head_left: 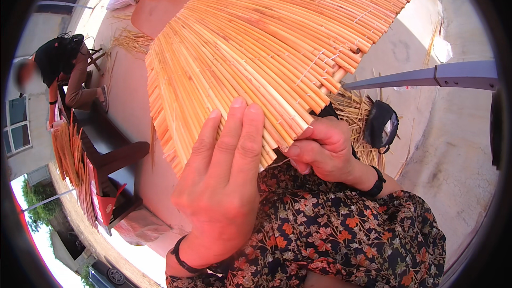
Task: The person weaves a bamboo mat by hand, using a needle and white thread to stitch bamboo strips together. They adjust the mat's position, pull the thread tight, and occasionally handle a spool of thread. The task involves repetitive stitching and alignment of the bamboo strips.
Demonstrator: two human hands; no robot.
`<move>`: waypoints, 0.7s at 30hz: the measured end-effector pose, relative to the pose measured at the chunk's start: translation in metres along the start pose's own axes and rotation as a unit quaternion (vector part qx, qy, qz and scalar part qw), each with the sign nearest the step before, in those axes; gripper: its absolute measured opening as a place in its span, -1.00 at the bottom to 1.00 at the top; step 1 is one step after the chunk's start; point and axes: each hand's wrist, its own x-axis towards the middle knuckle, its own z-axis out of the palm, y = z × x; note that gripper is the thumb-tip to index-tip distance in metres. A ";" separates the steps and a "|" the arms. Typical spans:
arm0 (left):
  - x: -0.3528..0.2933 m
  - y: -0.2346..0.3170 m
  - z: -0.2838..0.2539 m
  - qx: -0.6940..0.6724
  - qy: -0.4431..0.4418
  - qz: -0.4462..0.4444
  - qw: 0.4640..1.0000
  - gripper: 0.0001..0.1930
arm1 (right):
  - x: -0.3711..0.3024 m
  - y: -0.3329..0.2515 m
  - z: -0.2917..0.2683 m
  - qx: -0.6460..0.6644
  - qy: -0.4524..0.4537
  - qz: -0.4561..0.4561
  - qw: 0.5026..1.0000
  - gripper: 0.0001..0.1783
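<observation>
A large curved mat of orange reed stalks (266, 48), stitched together with thin white thread, fills the upper middle of the view. My left hand (224, 186) lies flat against its lower edge, fingers together and pointing up. My right hand (322, 149) pinches the ends of the stalks at the mat's lower right corner. Both wrists wear dark bands. My lap, in a dark floral garment (341, 234), is below the hands.
A seated person in dark and brown clothes (69, 69) works at the far left, beside more reed pieces (66, 152) and a dark bench (114, 154). Loose straw (360, 114) and a black object (381, 125) lie on the concrete ground to the right. A grey metal bar (426, 77) crosses the upper right.
</observation>
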 end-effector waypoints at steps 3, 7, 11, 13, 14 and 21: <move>0.000 -0.003 0.000 -0.003 -0.003 0.004 1.000 -0.43 | 0.002 -0.006 -0.003 -0.063 -0.009 -0.023 0.998 -0.91; 0.002 -0.001 -0.001 -0.006 0.001 0.013 1.000 -0.42 | -0.001 -0.008 -0.002 0.021 -0.001 0.056 0.998 -0.88; 0.003 -0.001 0.002 -0.003 -0.005 0.020 1.000 -0.41 | 0.000 -0.007 -0.004 0.055 0.012 0.091 0.994 -0.85; 0.002 -0.001 0.002 -0.003 0.004 0.022 1.000 -0.42 | 0.001 -0.005 -0.004 0.061 0.010 0.105 0.992 -0.84; 0.002 -0.001 0.002 -0.004 0.008 0.023 1.000 -0.43 | 0.001 -0.005 -0.004 0.064 0.010 0.113 0.991 -0.83; 0.000 -0.005 0.004 0.019 -0.015 0.028 0.999 -0.45 | 0.005 -0.012 -0.002 0.137 0.018 0.199 0.970 -0.80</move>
